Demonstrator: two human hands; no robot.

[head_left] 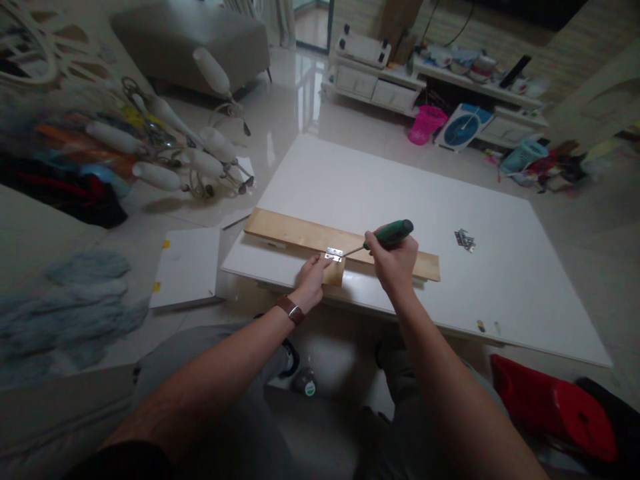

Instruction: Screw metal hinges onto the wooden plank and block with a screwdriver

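A long wooden board (300, 230) lies across the near left part of a white panel (380, 180). A short wood piece (334, 275) meets its near edge, and a silver hinge (333, 254) spans the joint between the two. My left hand (311, 277), with a brown watch strap on the wrist, is closed on the short wood piece beside the hinge. In my right hand (395, 259) is a green-handled screwdriver (393, 233), tilted, its tip at the right side of the hinge. Whether the tip sits in a screw is too small to tell.
Several loose metal pieces (465, 241) lie in a pile on the panel's right side. A red bag (550, 407) is on the floor at the lower right. White lamp arms (200, 153) and a white box (186, 267) stand to the left.
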